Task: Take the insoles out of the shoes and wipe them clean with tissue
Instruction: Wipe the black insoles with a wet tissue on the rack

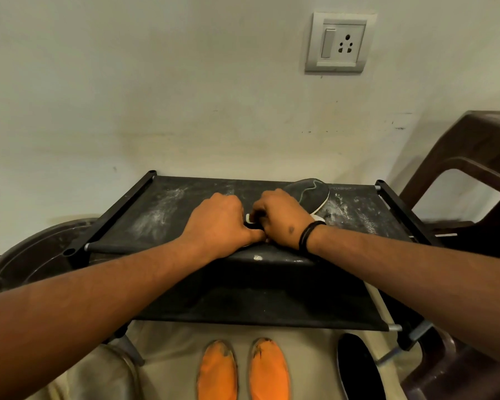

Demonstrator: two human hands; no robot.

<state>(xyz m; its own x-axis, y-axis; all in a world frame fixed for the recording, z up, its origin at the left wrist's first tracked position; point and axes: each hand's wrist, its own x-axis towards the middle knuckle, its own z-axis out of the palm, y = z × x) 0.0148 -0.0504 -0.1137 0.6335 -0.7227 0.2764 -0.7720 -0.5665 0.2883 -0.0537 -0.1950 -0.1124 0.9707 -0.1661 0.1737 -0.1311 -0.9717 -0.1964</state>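
No brand, label or writing can be read anywhere. Your left hand [218, 223] and right hand [280, 217] meet at the centre of the frame, knuckles up, fingers curled down onto a dark shoe [308, 194] with a white sole edge that lies on the dusty black rack shelf [156, 215]. Both hands grasp the shoe's near end; a small strip of black and white shows between them. The shoe's long axis runs from the hands up and to the right, its far end towards the wall [156, 96]. A black band [308, 233] circles your right wrist. At the bottom centre, two orange insoles [243, 370] lie side by side, lengthwise up the frame, with a black insole [358, 368] to their right. A wall socket [339, 43] sits at upper right.
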